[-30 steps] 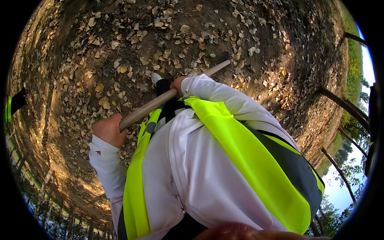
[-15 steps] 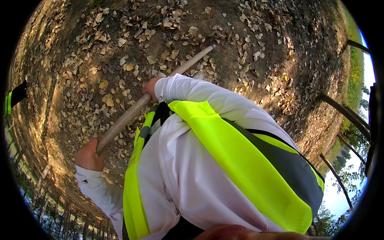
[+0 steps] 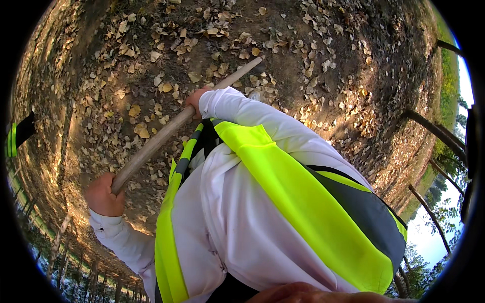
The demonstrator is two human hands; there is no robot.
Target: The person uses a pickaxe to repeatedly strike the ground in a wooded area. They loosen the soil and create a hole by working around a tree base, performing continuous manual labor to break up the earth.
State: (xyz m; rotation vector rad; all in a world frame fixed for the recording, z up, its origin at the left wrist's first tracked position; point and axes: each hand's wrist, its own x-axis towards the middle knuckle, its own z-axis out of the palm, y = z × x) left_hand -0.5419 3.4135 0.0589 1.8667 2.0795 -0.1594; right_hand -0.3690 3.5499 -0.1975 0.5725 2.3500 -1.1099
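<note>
A long, pale wooden pole (image 3: 156,143) slants from the lower left up toward the upper middle, over leaf-strewn ground. My left hand (image 3: 105,196) is wrapped round its near, thicker end. Farther along, my right hand (image 3: 196,99) grips the shaft, partly hidden behind my white cuff. Beyond that hand the pole runs on to a narrow far end (image 3: 258,60) near the leaves. Whether a tool head is fitted to it I cannot tell.
Dry fallen leaves (image 3: 141,130) cover the brown soil. Tree trunks (image 3: 437,132) stand at the right, with more at the lower left. At the left edge shows a black and bright-yellow piece of another person's clothing (image 3: 22,132). My yellow vest (image 3: 293,202) fills the lower middle.
The pole has shifted a little to the left, along with my left hand. My right hand sits slightly higher in the picture. Both hands keep their grip.
</note>
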